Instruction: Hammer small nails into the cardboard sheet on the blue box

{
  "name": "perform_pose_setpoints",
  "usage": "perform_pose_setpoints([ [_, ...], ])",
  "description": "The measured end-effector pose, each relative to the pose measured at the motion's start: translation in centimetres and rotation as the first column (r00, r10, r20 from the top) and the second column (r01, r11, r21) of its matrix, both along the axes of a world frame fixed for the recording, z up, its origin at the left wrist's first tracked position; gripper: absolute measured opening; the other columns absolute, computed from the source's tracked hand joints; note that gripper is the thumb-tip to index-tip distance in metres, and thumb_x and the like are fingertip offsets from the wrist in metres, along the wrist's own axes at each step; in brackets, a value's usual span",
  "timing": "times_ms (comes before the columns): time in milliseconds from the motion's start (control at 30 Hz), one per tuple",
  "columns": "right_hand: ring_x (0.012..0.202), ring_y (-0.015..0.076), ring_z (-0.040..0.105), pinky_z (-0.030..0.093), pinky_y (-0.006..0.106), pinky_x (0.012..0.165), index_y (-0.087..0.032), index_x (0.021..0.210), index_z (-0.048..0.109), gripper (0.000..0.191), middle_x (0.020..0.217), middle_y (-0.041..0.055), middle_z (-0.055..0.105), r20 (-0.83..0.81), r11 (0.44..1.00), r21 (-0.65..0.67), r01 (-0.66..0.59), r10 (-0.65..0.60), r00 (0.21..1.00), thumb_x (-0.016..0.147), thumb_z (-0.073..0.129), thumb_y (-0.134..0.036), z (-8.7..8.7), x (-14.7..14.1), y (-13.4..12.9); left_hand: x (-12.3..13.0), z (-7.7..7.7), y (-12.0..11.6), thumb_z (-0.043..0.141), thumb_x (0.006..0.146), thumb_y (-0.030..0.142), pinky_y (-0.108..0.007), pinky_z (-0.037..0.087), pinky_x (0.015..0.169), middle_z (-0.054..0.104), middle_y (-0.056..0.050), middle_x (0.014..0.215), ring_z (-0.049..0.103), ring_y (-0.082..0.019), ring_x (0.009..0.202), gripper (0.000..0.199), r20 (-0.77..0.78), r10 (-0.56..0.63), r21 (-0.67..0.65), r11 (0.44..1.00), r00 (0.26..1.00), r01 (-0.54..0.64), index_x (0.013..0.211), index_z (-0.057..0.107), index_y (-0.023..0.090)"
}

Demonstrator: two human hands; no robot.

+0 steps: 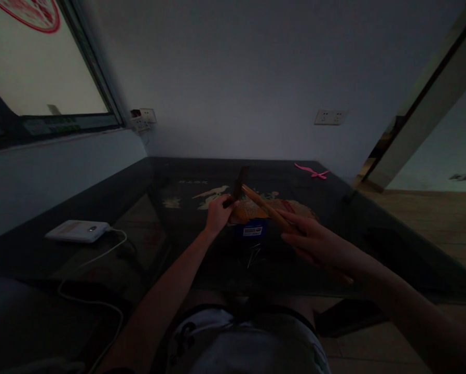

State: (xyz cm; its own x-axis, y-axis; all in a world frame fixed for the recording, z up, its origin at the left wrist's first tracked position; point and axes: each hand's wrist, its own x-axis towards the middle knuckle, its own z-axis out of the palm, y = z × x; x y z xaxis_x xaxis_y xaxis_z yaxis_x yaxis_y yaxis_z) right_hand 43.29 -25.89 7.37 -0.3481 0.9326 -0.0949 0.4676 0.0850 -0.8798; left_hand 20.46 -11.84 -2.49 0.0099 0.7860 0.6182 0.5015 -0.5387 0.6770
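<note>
The left hand (218,210) is closed around the near end of a dark strip (240,183), which slants away toward the far side; the dim light hides whether it is a blade or a plain bar. The right hand (309,234) holds a wooden stick (270,209), its fingers reaching forward along the wood. The stick runs from near right to far left, its far tip right by the strip; I cannot tell whether the two touch.

The step in hand seems to be lining the stick up with the strip, the left hand steadying and the right hand guiding. The next move would call for a firm left grip, a light, controlled right one, and the stick's tip kept clear of the left fingers.

Just below the crossing lies an orange-brown bundle (248,211), too murky to identify, and on its near side a blue packet (252,229) with a pale label. Nearer again, a few thin pale lines show on the dark table (170,169); they may be small pieces or reflections. A printed bird (214,192) lies beyond the left hand.

Farther out, a pink ribbon (314,173) lies at the far right, and a white gadget (77,231) with a white cable (104,254) sits at the left. A socket (329,117) is set in the far wall (233,78).
</note>
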Motion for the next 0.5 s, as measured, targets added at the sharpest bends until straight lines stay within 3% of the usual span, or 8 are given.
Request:
perform_pose_setpoints([
  [167,0.035,0.0070,0.039,0.033,0.016,0.032,-0.024,0.142,0.030,0.065,0.051,-0.0087,0.046,-0.023,0.999,0.033,0.019,-0.018,1.000,0.082,0.054,-0.029,0.18,0.35,-0.12,0.08,-0.22,0.14,0.066,0.072,0.020,-0.027,0.050,0.069,0.070,-0.003,0.078,0.065,-0.015,0.070,0.005,0.064,-0.025,-0.001,1.000,0.998,0.025,0.074,0.065,0.016],
  [500,0.034,0.0059,0.037,0.031,0.014,0.031,-0.021,0.143,0.026,0.066,0.049,-0.0111,0.040,-0.053,0.999,-0.034,0.029,-0.031,0.998,0.082,0.052,-0.028,-0.04,0.23,-0.25,0.04,0.21,-0.12,0.063,0.074,0.022,-0.026,0.050,0.067,0.068,-0.002,0.074,0.063,-0.015,0.069,0.006,0.008,-0.011,-0.002,1.000,1.000,0.011,0.074,0.065,0.016],
])
